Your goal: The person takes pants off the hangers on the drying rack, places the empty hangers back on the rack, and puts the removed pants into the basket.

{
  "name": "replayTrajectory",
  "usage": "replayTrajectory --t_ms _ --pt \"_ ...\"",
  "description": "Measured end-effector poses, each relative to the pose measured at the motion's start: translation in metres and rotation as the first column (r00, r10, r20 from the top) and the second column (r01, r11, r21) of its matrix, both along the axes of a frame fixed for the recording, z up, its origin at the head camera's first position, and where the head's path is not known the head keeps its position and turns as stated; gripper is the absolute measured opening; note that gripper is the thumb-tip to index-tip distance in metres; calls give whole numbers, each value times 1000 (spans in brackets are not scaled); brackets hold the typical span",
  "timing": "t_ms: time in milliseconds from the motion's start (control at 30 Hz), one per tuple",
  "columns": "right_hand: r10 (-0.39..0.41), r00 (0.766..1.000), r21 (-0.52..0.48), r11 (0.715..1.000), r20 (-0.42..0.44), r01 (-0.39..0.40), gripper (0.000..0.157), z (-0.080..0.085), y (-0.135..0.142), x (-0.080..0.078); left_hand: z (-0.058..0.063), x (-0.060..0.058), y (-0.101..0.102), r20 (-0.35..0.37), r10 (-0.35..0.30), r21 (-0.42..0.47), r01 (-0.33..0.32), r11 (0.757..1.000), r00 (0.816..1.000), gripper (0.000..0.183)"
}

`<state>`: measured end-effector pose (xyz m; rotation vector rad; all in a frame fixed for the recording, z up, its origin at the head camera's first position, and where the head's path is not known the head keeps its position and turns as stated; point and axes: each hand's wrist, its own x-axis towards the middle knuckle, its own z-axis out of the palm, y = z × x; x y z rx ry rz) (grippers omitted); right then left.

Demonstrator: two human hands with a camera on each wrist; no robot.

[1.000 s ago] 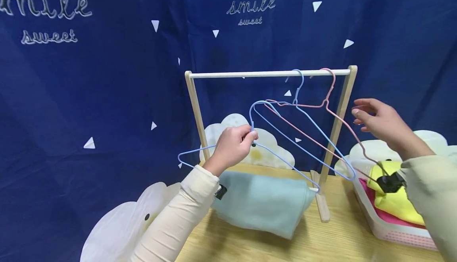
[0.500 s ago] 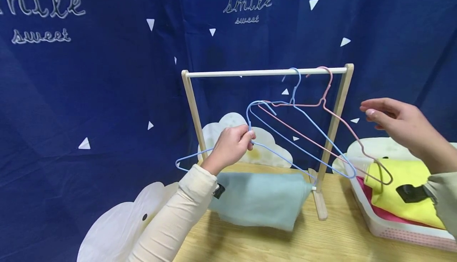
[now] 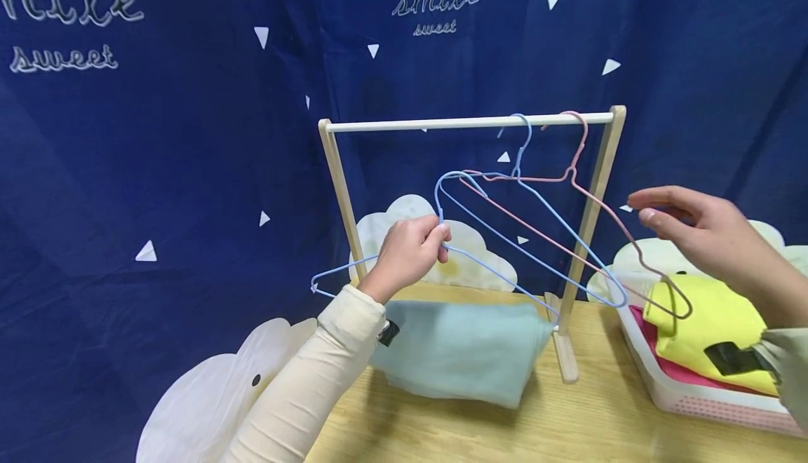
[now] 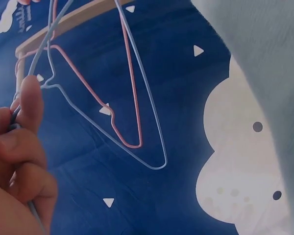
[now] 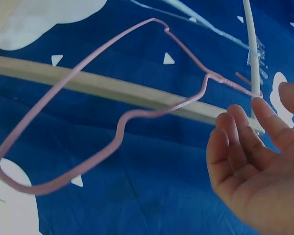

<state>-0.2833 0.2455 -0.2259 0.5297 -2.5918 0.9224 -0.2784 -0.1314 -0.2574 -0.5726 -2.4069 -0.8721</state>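
My left hand (image 3: 410,251) grips a blue clothes hanger (image 3: 486,264) at the neck, just below its hook, in front of the small rack. In the left wrist view the fingers (image 4: 19,152) curl round its wire. A teal cloth (image 3: 461,351) is folded beneath that hanger, its lower bar hidden. Another blue hanger (image 3: 555,219) and a pink hanger (image 3: 606,205) hang from the rack's white rail (image 3: 404,125). To the right of the rack my right hand (image 3: 707,235) is raised with relaxed, slightly bent fingers and holds nothing. The pink hanger is nearest to it.
On the wooden table (image 3: 555,428) stands the rack's right post (image 3: 590,231) with its foot. At the right, a white and pink basket (image 3: 726,410) holds a yellow cloth (image 3: 701,351) and a magenta cloth (image 3: 647,337). A dark blue curtain (image 3: 158,168) hangs behind.
My right hand has moved a little right, away from the pink hanger, and dipped slightly. The left hand keeps its grip on the blue hanger almost in place. The view has shifted slightly.
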Motion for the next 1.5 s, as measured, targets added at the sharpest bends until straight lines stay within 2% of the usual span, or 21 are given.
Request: replayTrajectory --t_ms 100,200,300,367,500,600,700,867,967,1133,1233,1333,1500 --pt "11 1000 4 1000 -28 -11 43 -2 -6 7 1 -2 1 -31 30 10 -30 1000 999 29" --pt "34 995 -7 999 -94 -35 36 -3 -15 16 2 -5 1 -45 53 0 -53 999 998 30" --pt "45 983 -7 999 -175 -47 32 -5 -25 26 2 -8 1 -11 67 -18 -67 998 998 34" --pt "73 972 2 997 -225 -75 30 -7 -32 32 1 -10 0 42 69 -26 -68 997 997 38" --pt "156 932 62 988 -328 -143 31 -13 -44 40 -2 -12 -2 150 72 -40 -67 997 986 44" --pt "219 898 114 975 -382 -189 31 -17 -50 45 -4 -15 -6 172 81 -57 -72 996 982 43" --pt "263 883 129 964 -388 -230 30 -23 -56 51 -6 -17 -10 173 98 -50 -91 995 980 41" --pt "358 877 141 933 -321 -330 27 -40 -71 56 -7 -18 -16 144 149 -8 -149 989 978 39" --pt "374 899 174 924 -228 -341 22 -53 -79 56 -6 -18 -18 129 164 6 -166 986 978 39" --pt "317 947 186 934 -48 -303 16 -77 -90 54 -5 -19 -18 123 187 -9 -187 982 975 39" --pt "301 951 173 935 75 -310 21 -90 -95 55 -5 -18 -17 129 192 -13 -192 981 973 40" --pt "281 949 176 936 142 -303 27 -104 -98 54 -3 -18 -17 131 181 -4 -182 983 975 39" --pt "204 963 177 956 177 -235 33 -120 -103 49 -3 -19 -17 121 165 0 -166 986 979 38"
